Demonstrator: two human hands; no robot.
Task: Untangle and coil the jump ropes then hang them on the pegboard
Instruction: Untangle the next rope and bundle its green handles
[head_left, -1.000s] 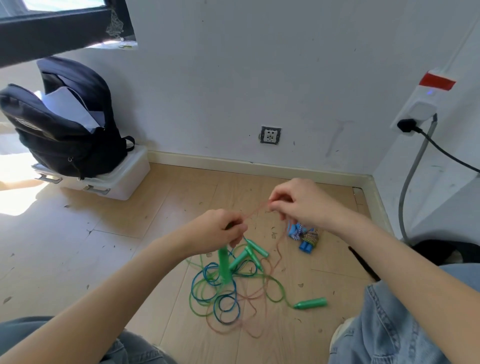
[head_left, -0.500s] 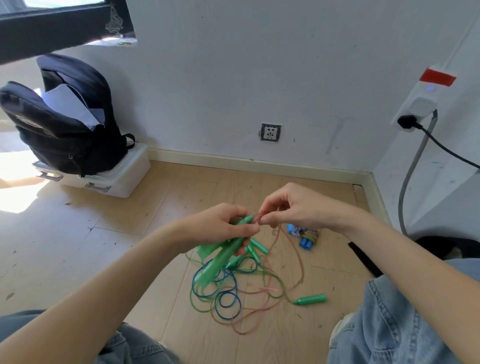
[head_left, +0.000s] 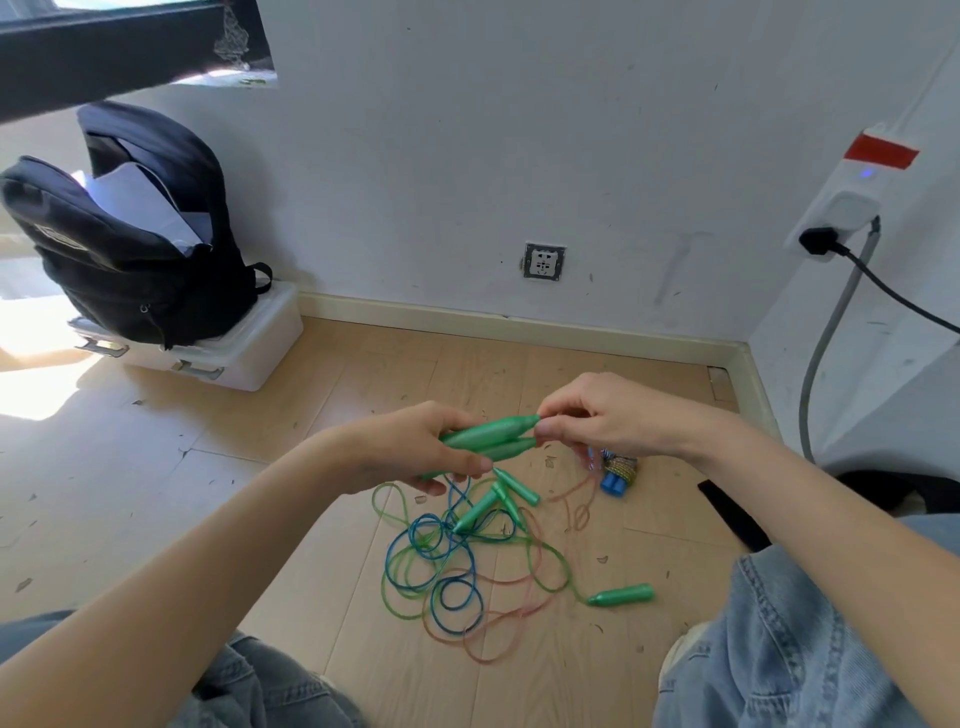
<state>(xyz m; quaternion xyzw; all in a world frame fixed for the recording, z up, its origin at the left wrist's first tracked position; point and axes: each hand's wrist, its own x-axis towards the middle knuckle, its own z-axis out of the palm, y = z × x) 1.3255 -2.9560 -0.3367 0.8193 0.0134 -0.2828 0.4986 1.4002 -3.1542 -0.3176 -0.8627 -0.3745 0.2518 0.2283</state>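
Head view: left hand (head_left: 415, 447) now grips two green handles (head_left: 493, 436) side by side, level, where a second ago one hung upright; right hand (head_left: 597, 421) pinches at their tips. Pairing suggests one rope is nearly isolated. Tangled ropes (head_left: 447, 566) remain on the floor (head_left: 260, 467); no pegboard in view.
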